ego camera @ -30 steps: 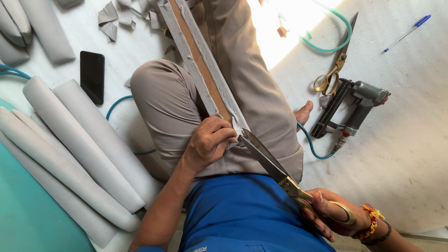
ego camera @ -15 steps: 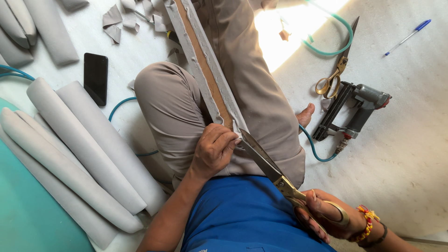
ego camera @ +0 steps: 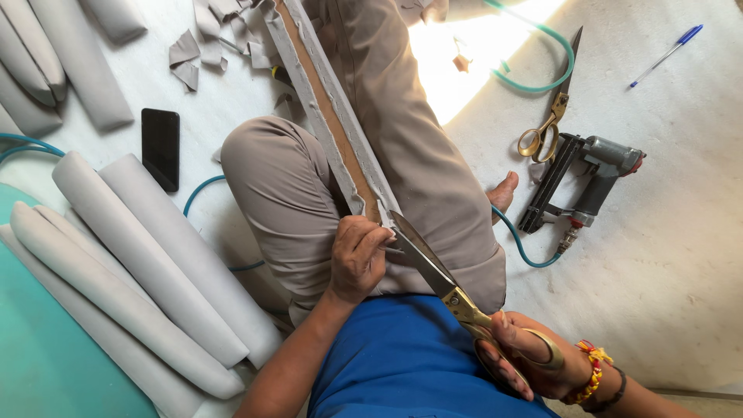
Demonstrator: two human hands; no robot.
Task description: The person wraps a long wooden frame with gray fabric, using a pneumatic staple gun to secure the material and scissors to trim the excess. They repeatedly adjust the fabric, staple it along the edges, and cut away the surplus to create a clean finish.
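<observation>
The left hand (ego camera: 357, 259) is pinching the near end of the fabric-wrapped strip (ego camera: 329, 124) lying across the lap, while the right hand (ego camera: 526, 364) is gripping the scissors (ego camera: 433, 271), whose blades are just reaching that end, so trimming seems barely begun.

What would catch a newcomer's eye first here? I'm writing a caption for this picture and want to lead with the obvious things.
First, the big gold-handled scissors in the right hand, blades at the near end of a long fabric-wrapped strip lying across the person's lap, where the left hand pinches the cloth. Next, the grey staple gun with a second pair of scissors on the right, and the padded grey rolls stacked on the left.
</observation>
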